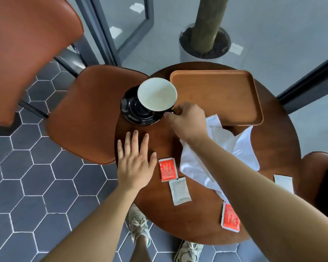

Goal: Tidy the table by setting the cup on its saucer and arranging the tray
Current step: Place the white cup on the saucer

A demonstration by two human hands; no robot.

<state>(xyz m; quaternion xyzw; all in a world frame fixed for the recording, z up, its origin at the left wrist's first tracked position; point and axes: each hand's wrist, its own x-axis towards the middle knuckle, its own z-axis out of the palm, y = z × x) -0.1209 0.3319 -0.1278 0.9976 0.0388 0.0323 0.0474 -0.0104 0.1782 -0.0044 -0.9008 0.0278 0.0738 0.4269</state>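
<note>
One cup (157,95), empty, over saucer (133,112); right hand (187,120) pinching handle; left hand (134,163) spread.

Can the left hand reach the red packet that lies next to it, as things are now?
Probably yes. The left hand lies flat and open on the table, and the red packet is just beside its thumb with nothing between them. The right hand is busy at the cup, away from that path.
</note>
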